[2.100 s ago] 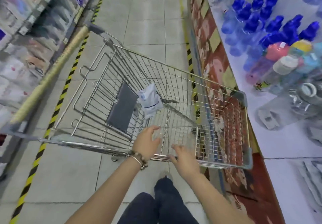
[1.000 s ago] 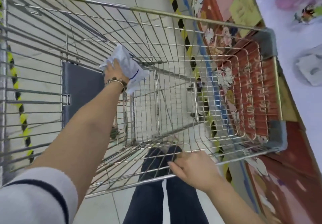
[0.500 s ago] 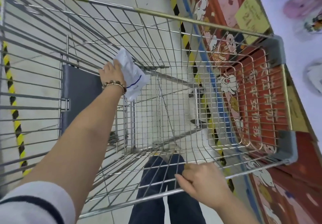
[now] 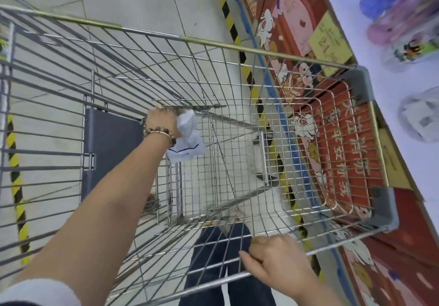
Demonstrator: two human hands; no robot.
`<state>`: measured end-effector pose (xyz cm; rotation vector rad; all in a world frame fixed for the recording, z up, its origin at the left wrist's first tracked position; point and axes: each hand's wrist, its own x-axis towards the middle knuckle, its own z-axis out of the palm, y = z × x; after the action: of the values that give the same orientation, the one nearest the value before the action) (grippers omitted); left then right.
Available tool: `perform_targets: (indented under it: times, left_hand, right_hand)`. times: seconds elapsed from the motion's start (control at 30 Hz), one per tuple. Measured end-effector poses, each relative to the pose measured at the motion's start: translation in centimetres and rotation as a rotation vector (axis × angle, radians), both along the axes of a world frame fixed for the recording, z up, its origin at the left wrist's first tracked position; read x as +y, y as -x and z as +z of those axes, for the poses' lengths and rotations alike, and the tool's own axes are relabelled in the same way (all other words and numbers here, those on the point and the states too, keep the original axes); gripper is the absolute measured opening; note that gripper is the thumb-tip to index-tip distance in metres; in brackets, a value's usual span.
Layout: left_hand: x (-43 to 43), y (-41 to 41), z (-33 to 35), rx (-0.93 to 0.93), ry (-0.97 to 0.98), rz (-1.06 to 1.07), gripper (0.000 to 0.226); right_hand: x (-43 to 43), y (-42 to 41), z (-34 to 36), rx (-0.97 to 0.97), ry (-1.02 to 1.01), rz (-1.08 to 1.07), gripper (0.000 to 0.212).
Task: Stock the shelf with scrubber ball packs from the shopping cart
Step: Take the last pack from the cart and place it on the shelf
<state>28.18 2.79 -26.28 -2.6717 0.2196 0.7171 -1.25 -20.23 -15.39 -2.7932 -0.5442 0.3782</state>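
Cart [image 4: 213, 43] is set mid-frame, with shelf [image 4: 418, 175] along its right side. Pack [image 4: 187, 137] is held inside cart, at centre, by left hand [image 4: 162, 121]. Near rim, lower right, is gripped by right hand [image 4: 273, 260].

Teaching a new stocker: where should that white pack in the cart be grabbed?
Take the white pack by its crumpled upper end, reaching down from above as the left hand does: it's limp, and wire walls of the cart block the sides.
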Motion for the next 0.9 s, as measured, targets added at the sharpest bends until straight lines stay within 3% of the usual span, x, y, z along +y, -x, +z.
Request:
perform_targets:
  times: [0.1,0.2,0.33,0.47,0.57,0.67,0.8,0.9]
  left_hand:
    - [-0.3,2.3,1.0,0.01,0.152,0.068,0.079]
    - [-0.9,4.9,4.5,-0.043,0.308,0.212,0.06]
    - [-2.0,8.5,10.3,-0.088,0.495,0.362,0.06]
    - [-3.8,12.5,16.4,-0.152,0.636,0.37,0.04]
    - [-5.5,14.9,21.1,-0.219,0.674,0.187,0.027]
    - [-6.6,16.6,23.8,-0.295,0.694,-0.045,0.029]
    - [-8.2,18.4,24.6,-0.506,0.884,-0.49,0.03]
    - [-9.8,19.7,25.1,-0.583,0.995,-0.739,0.03]
  right_hand:
    - [-0.1,-0.1,0.0,0.084,-0.034,-0.012,0.046]
    - [0.2,-0.8,1.1,0.175,-0.057,-0.012,0.048]
    - [0.3,-1.7,2.4,0.478,-0.127,-0.075,0.047]
    - [0.5,-1.5,2.6,0.629,-0.223,-0.29,0.049]
    - [0.7,-2.6,4.7,0.748,-0.624,-0.723,0.032]
    - [0.6,-4.8,8.0,0.776,-1.08,-1.067,0.045]
    - [-0.7,-6.3,12.3,0.748,-1.695,-1.327,0.062]
    - [-1.8,-6.0,14.5,0.692,-1.843,-1.336,0.04]
